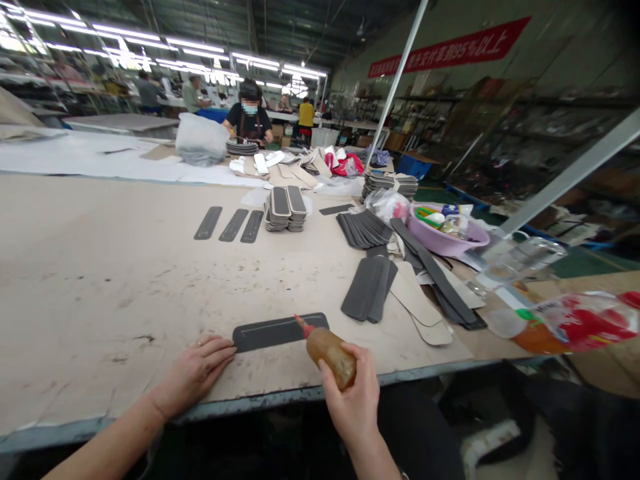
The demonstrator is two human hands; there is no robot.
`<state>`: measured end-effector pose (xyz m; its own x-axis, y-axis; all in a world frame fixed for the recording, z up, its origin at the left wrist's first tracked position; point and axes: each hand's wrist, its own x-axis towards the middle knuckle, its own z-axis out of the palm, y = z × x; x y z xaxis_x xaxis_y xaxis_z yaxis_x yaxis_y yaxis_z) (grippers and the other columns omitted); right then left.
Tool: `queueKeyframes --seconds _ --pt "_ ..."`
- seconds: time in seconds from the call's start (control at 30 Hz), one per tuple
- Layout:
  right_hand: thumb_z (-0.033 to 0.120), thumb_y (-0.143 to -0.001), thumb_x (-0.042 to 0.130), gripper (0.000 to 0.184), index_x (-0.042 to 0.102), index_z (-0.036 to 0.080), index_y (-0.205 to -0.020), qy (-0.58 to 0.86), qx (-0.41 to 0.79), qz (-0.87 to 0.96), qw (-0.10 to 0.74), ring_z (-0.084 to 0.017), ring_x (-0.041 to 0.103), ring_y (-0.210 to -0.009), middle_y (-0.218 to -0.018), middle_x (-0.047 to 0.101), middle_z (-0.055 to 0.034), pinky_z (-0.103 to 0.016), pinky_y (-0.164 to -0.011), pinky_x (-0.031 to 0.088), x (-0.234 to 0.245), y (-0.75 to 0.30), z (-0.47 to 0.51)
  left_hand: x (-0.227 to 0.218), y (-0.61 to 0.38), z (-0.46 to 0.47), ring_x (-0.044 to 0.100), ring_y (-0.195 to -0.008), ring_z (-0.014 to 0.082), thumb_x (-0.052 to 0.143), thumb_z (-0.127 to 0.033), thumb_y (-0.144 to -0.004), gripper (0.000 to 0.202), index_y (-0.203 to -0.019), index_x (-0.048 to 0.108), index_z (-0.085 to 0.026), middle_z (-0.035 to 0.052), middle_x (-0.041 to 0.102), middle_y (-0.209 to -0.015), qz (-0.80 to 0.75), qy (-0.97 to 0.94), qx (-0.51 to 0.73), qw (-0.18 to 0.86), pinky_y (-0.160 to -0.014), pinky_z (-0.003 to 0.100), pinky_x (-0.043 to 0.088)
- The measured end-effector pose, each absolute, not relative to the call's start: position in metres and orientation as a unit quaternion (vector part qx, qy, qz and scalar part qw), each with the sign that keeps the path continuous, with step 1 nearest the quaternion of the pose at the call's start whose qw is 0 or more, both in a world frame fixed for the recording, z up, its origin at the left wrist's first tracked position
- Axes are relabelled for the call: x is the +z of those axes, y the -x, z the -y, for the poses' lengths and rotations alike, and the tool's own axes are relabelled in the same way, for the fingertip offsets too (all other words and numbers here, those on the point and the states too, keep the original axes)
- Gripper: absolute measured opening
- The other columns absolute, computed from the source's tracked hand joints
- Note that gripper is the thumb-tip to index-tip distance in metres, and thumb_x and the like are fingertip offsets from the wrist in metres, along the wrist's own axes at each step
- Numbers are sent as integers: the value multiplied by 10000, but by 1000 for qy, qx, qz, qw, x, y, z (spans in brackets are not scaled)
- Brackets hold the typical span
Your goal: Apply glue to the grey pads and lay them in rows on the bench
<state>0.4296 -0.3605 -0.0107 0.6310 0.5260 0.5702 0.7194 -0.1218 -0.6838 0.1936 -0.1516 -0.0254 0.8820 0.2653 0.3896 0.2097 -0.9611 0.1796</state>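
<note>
R hand (359,393): gripping amber btl (329,352), prob. squeezy (hold mid-body) | L hand (201,367): flat, at dark strip (275,333) end, prob. bendy

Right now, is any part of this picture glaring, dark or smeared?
Head view: ceiling lights glare white at upper left; shelves at right are dim and hazy; the red-labelled bottle near the right edge looks stretched and soft, the dark strip by the left hand clearer.

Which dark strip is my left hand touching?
The dark strip nearest you on the table, under the red nozzle; the other dark strips lie farther off, apart from your left hand.
</note>
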Motion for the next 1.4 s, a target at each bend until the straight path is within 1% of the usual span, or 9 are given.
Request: queueKeyframes --seconds 0.1,0.2,0.3,0.53,0.7,0.93,1.03,1.2,1.4 --pt "242 -821 583 276 480 203 -1074 707 -23 444 550 -232 577 -858 -947 545 -76 -375 -728 524 -9 -408 346 -24 -195 154 636 -931 154 423 -240 -942 295 -1016 707 -215 46 717 -992 -126 -969 204 53 -866 280 544" --pt "206 -798 581 298 476 207 -1076 683 23 466 562 -220 574 -860 -940 544 -63 -369 -747 526 -11 -390 332 -24 -195 156 629 -926 154 415 -230 -946 300 -1013 706 -211 49 711 -991 -125 -971 199 49 -847 279 548" --pt "189 -775 586 325 476 208 -1080 680 36 477 556 -222 579 -864 -947 554 -63 -373 -759 527 -15 -380 322 -23 -195 157 620 -939 152 421 -222 -946 291 -1023 701 -210 48 706 -996 -123 -970 200 60 -849 273 542" --pt "188 -748 590 320 488 209 -1051 685 54 474 551 -227 577 -858 -927 549 -57 -379 -763 528 -18 -374 320 -26 -194 155 624 -921 153 425 -243 -943 291 -1020 705 -215 55 705 -979 -132 -969 196 69 -841 278 538" --pt "165 -726 589 345 485 213 -1051 675 69 485 551 -221 575 -852 -930 550 -52 -372 -756 526 -17 -373 326 -27 -193 153 622 -930 151 413 -217 -937 304 -1043 699 -219 54 702 -1006 -125 -971 193 71 -842 276 541" --pt "150 -720 582 332 493 221 -1033 695 54 476 537 -218 582 -846 -916 550 -43 -362 -756 523 -8 -385 343 -24 -195 151 631 -913 153 433 -242 -933 290 -1026 707 -218 54 709 -971 -115 -969 212 61 -833 272 548" --pt "164 -727 588 317 492 220 -1023 724 37 449 522 -221 588 -838 -917 558 -44 -363 -745 523 -7 -400 355 -24 -195 149 631 -935 157 456 -260 -928 267 -1015 705 -221 47 708 -998 -105 -970 212 57 -860 274 541" --pt "222 -753 600 276 508 220 -1013 769 -15 402 497 -232 605 -819 -912 586 -50 -362 -716 527 -9 -430 374 -31 -192 144 641 -938 160 453 -315 -926 278 -1001 712 -250 39 705 -1022 -106 -967 226 54 -873 264 535" --pt "297 -784 611 267 516 211 -1018 797 -94 372 466 -255 600 -826 -916 580 -72 -388 -703 528 -15 -459 392 -28 -193 143 647 -956 161 463 -299 -918 267 -1016 707 -253 18 718 -1037 -81 -969 233 11 -891 259 528"
